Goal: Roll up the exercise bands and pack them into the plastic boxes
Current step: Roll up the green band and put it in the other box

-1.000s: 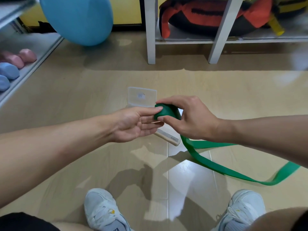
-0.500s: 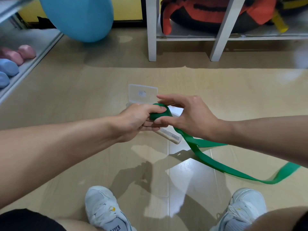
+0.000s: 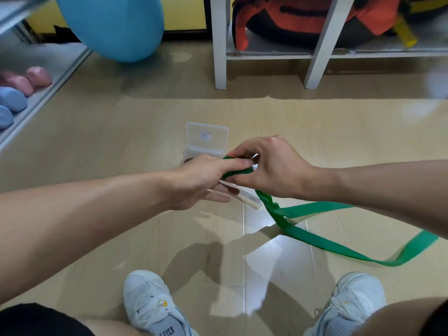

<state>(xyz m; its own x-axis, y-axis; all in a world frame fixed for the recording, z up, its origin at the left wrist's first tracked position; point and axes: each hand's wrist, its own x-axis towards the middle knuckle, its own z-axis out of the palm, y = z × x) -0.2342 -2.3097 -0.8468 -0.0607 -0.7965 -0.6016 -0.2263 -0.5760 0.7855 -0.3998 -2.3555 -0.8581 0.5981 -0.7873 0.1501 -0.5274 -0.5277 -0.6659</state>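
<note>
L hand (image 3: pixel 203 180) pinches the green roll (image 3: pixel 236 167) from its left, thumb on top; R hand (image 3: pixel 271 166) grips it from the right. Roll sits just above the open plastic box (image 3: pixel 206 139). Loose tail (image 3: pixel 339 246) trails right of roll, toward R arm.

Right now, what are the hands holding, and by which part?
Both hands, left hand and right hand, grip the green exercise band at its rolled-up end; the loose tail trails across the floor.

blue ball (image 3: pixel 114 25), white shelf (image 3: pixel 271 54), pink and blue dumbbells (image 3: pixel 17 93).
</note>
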